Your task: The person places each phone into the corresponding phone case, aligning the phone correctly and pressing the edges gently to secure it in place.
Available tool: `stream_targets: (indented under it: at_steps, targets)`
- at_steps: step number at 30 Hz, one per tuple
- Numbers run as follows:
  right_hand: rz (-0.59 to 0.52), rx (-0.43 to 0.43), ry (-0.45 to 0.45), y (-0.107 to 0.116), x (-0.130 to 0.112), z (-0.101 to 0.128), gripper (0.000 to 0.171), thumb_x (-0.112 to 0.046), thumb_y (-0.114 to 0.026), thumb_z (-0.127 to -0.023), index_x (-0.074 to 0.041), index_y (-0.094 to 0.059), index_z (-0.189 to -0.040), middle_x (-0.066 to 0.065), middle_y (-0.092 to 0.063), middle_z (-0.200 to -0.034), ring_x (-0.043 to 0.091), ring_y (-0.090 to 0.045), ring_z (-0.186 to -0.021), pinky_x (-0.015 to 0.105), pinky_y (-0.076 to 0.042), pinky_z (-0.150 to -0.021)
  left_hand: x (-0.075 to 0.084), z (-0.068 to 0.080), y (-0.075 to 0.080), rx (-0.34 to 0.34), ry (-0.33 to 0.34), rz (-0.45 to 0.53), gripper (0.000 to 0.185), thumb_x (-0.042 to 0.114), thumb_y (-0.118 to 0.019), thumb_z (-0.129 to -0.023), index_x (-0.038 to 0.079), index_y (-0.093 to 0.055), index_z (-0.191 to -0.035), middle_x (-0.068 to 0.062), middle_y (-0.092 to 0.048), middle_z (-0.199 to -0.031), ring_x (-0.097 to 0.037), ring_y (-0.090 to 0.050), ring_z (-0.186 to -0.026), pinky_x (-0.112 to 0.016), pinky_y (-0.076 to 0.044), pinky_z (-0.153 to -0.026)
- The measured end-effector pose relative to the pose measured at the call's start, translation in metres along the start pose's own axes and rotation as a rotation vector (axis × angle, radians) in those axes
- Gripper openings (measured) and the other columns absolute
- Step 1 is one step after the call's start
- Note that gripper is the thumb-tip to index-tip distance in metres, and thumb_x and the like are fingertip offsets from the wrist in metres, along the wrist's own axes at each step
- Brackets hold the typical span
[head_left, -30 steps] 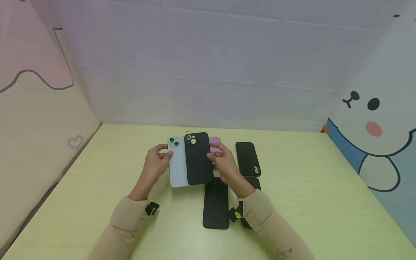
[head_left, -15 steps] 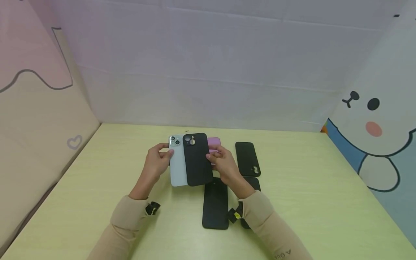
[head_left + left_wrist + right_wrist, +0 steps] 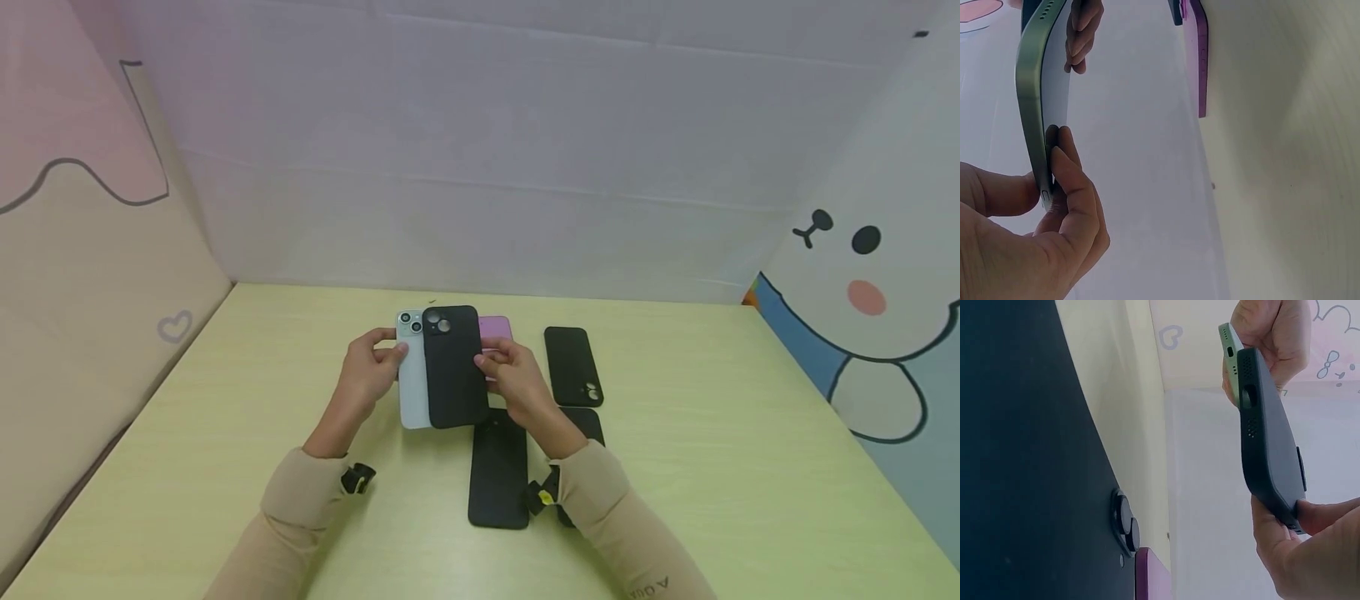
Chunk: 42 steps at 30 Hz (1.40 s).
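A pale green phone [image 3: 412, 379] with two camera lenses is held back up above the table, pinched at its left edge by my left hand [image 3: 371, 371]. The left wrist view shows the phone [image 3: 1038, 94] edge-on between thumb and fingers. My right hand [image 3: 513, 379] grips a black phone case [image 3: 452, 367] by its right edge, and the case overlaps most of the phone from the right. In the right wrist view the case [image 3: 1269, 437] meets the phone's bottom end [image 3: 1230, 350]; how far it is seated I cannot tell.
A purple case [image 3: 496, 333] lies on the yellow-green table [image 3: 712, 467] behind my right hand. Three more black phones or cases lie nearby: one [image 3: 573, 365] at the right, one [image 3: 498, 467] under my hands, one [image 3: 587, 425] partly hidden by my right forearm. Walls enclose the back and sides.
The black case has slid left over the pale green phone, covering more of its back, with its camera hole now near the lenses. Both hands shifted slightly right.
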State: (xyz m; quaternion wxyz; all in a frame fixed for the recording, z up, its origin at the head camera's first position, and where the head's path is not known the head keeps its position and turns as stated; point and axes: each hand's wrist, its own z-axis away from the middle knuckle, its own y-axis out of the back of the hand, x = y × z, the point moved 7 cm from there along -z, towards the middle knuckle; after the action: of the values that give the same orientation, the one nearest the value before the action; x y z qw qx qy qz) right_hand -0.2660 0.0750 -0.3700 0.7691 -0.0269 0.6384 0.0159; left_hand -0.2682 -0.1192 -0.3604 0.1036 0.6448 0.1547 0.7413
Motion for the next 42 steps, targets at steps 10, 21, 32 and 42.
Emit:
stream_targets:
  at_steps: [10,21,32,42]
  targets:
    - [-0.036,-0.007,-0.002,0.0,0.003,-0.003,0.03,0.0,-0.053,-0.09,-0.003,-0.054,-0.12,0.011,-0.062,-0.101,0.015,-0.06,-0.083,0.038,-0.05,-0.081,-0.001,-0.001,-0.001,-0.013,0.01,0.041,0.036,0.013,-0.047,-0.096,0.004,-0.044,-0.131,-0.023,-0.063,-0.11,-0.022,-0.065,-0.079,-0.044,-0.048,-0.083]
    - [-0.063,-0.022,-0.001,0.0,0.003,-0.002,0.029,0.0,-0.053,-0.09,-0.005,-0.056,-0.119,0.011,-0.063,-0.103,0.016,-0.059,-0.084,0.033,-0.052,-0.079,0.001,-0.001,-0.004,-0.03,0.008,0.053,0.036,0.013,-0.047,-0.096,0.004,-0.044,-0.13,-0.023,-0.063,-0.109,-0.021,-0.066,-0.077,-0.044,-0.048,-0.084]
    - [-0.059,-0.035,0.0,-0.002,0.004,-0.001,0.029,0.001,-0.053,-0.089,-0.002,-0.056,-0.118,0.015,-0.063,-0.103,0.014,-0.06,-0.08,0.038,-0.051,-0.082,0.003,-0.001,-0.007,-0.04,-0.008,0.062,0.034,0.012,-0.048,-0.095,0.001,-0.045,-0.127,-0.022,-0.066,-0.101,-0.013,-0.062,-0.066,-0.035,-0.048,-0.074]
    - [-0.051,-0.046,-0.009,-0.004,0.006,-0.002,0.032,-0.001,-0.055,-0.089,-0.003,-0.055,-0.121,0.011,-0.064,-0.096,0.012,-0.061,-0.077,0.035,-0.052,-0.079,0.002,-0.004,-0.013,-0.063,-0.026,0.112,0.031,0.009,-0.046,-0.096,-0.001,-0.047,-0.125,-0.019,-0.067,-0.097,-0.011,-0.063,-0.062,-0.027,-0.049,-0.069]
